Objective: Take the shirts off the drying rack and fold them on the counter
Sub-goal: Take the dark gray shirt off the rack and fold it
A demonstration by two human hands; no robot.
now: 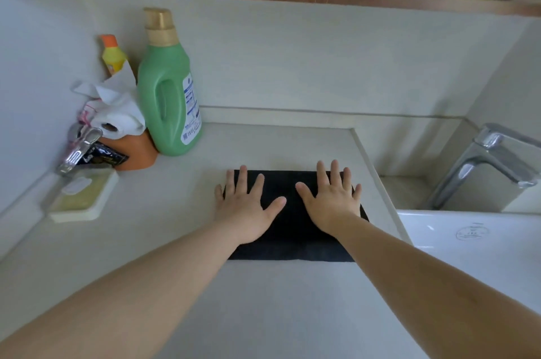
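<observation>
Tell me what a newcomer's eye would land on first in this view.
First, the two bare hands, left hand and right hand, pressed flat with fingers spread on a folded black shirt in the middle of the pale counter. Next, the tall green plastic detergent bottle with a gold cap, standing at the back left against the wall. A chrome tap juts in at the right, above a white sink.

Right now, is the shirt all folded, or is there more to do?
One black shirt already lies folded in a neat rectangle on the counter. In hand: the left hand and right hand lie flat on it, fingers spread, seemingly pressing it smooth. What is left cannot be judged, because the drying rack is out of view.
</observation>
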